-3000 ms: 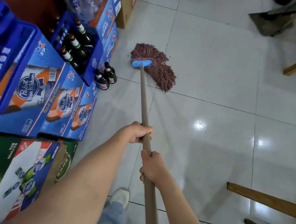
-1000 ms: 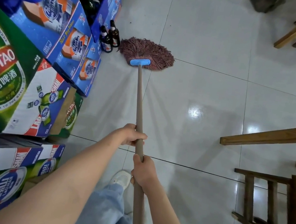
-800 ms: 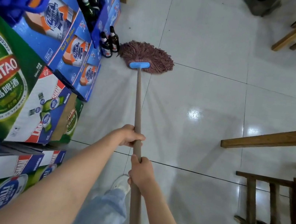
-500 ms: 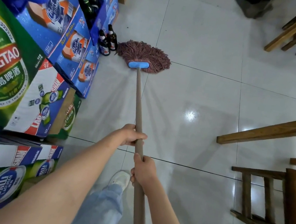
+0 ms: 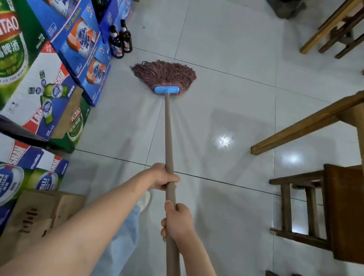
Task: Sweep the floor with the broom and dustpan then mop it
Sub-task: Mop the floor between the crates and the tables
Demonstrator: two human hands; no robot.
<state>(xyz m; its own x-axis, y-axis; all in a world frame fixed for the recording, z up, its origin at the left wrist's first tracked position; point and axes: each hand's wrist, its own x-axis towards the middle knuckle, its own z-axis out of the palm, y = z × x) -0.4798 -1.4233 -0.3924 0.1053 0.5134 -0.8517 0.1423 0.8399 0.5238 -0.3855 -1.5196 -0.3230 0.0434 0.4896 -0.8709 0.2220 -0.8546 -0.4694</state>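
A mop with a reddish-brown string head (image 5: 166,75) and a blue clamp (image 5: 166,90) lies flat on the pale tiled floor (image 5: 226,49), its strands fanned away from me. Its long brown handle (image 5: 169,131) runs back toward me. My left hand (image 5: 164,178) grips the handle higher up. Just below it on the same handle, my right hand (image 5: 177,223) is wrapped round the stick. A dark dustpan (image 5: 285,4) sits on the floor at the far top.
Stacked beer cartons (image 5: 22,53) line the left side, with two dark bottles (image 5: 121,40) standing on the floor near the mop head. A cardboard box (image 5: 38,213) is at lower left. Wooden benches and stools (image 5: 344,187) crowd the right.
The mop head has been drawn back toward me, away from the two bottles, and both hands and my view have shifted backward along the row of cartons.
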